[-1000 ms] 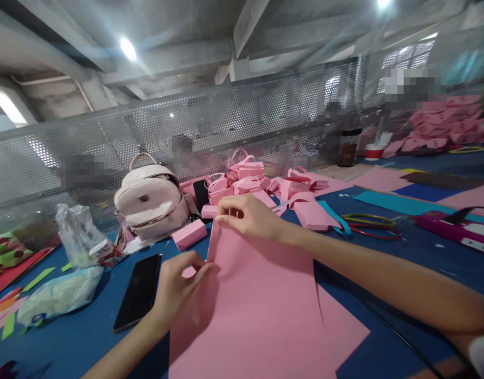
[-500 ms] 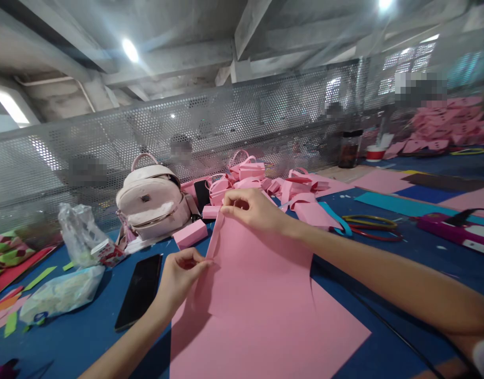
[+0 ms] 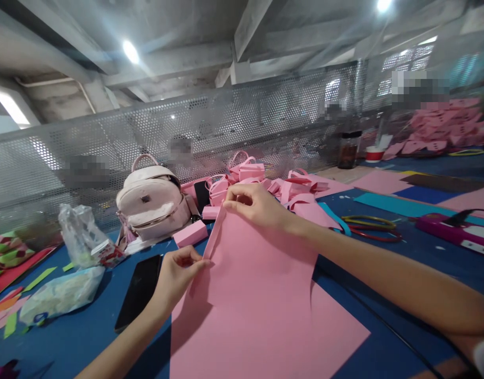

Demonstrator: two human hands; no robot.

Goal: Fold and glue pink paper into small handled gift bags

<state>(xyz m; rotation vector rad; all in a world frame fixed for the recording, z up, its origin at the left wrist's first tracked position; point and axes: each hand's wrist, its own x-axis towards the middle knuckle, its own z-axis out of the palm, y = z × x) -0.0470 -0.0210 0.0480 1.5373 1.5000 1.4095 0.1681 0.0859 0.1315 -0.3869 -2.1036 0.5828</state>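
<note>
Both hands work one pink sheet (image 3: 261,295), which lies flat on the blue table (image 3: 68,337) and runs from under the hands back toward the person. The right hand (image 3: 253,205) pinches the sheet's far left corner between thumb and fingertips. The left hand (image 3: 176,271), nearer the person, pinches the same left edge lower down. Between the two hands a narrow strip (image 3: 213,239) of that edge stands turned up and over, so the step in hand looks like folding a slim margin along the sheet's left side. The fold seems begun but not pressed flat. Finishing it would call for keeping the strip even in width from one hand to the other, then pressing along the line without letting the sheet slide. Just left of the left hand lies a dark phone (image 3: 139,292), screen off. Beyond it are a small pink block (image 3: 189,233) and a pale backpack (image 3: 150,202). Past the right hand sits a heap of pink folded pieces (image 3: 265,184). Farther left lie clear plastic bags (image 3: 60,295). A small packet (image 3: 105,252) in one of them has print too small to read. No brand, label or writing can be made out anywhere else.
</note>
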